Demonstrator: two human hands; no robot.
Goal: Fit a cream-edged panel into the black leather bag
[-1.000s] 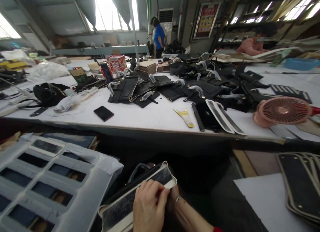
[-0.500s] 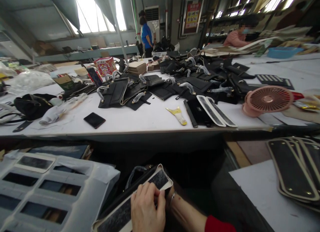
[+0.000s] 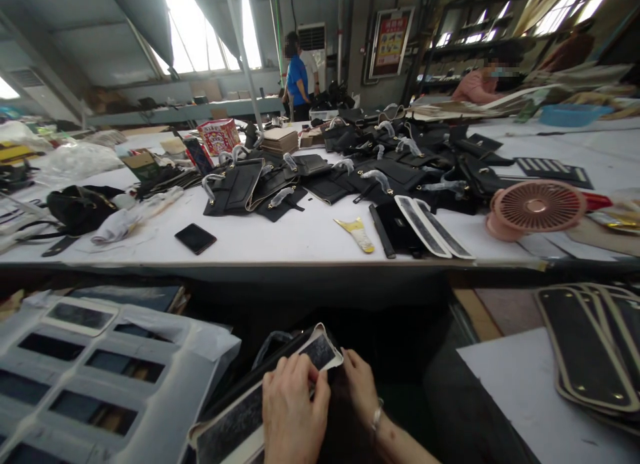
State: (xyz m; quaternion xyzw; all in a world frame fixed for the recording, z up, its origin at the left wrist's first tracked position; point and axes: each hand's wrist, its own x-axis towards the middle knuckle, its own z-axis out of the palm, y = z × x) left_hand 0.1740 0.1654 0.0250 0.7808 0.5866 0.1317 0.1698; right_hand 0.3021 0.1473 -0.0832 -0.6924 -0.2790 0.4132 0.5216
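A black bag (image 3: 227, 432) with a pale-edged dark panel lies slanted in front of me at the bottom middle. A clear-wrapped handle (image 3: 270, 347) shows behind its upper edge. My left hand (image 3: 295, 407) lies over the panel, its fingers bent and its thumb and forefinger pinched at the pale edge. At the bag's upper right corner, my right hand (image 3: 361, 384) has its fingertips against the end of the panel, closed on the bag's edge. The undersides of its fingers are partly hidden.
At left stands a white sheet with cut-out windows (image 3: 170, 394). Bag panels (image 3: 580, 344) are stacked at right. Across the white table (image 3: 280, 241) lie several black bags (image 3: 235, 187), a phone (image 3: 196, 239) and a pink fan (image 3: 535, 207). People work farther back.
My right hand has come out from behind the bag to its right corner, the forearm swinging down and right. My left hand stays nearly in place. The view has shifted slightly.
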